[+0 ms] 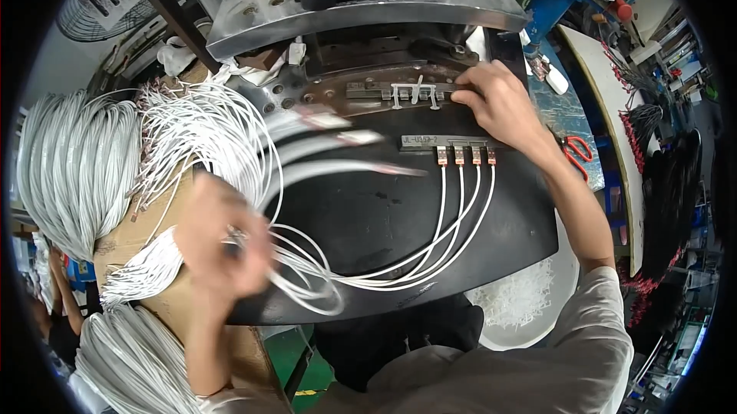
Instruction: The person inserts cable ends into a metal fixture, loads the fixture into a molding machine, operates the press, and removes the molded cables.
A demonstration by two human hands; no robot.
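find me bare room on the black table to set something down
Bare: the black table between the four plugs' cables and its right edge, and its middle, between those cables and the blurred cables. Crowded: the left, with cable bundles and the left hand; the back, with the right hand at the rear bar.

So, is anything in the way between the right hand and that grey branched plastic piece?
Nothing visible: the right hand is just right of the grey branched piece. The blurred white cables are off to its left, and the four cable plugs sit nearer the person.
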